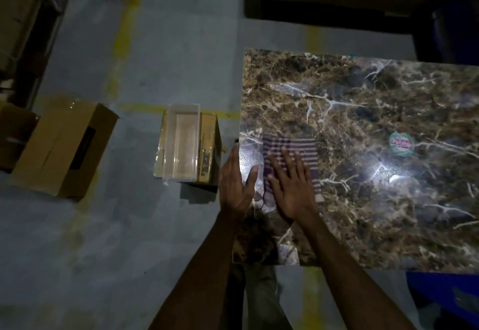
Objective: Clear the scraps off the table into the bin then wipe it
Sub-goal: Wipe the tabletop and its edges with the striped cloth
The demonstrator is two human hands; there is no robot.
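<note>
A cloth lay on the desk near its left edge, under the right hand. The left hand rested at that edge. Left of the desk, a tray sat on a box on the floor; another box lay farther left.

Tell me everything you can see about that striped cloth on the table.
The striped cloth looks like soft woven fabric, purple with thin white stripes running across it. It lies flat and seemingly folded into a rough rectangle near the left edge of the marble-patterned table. The right hand rests on it with fingers spread and straight, covering its lower middle. The left hand sits beside it at the table's edge; whether it touches the cloth is unclear.
</note>
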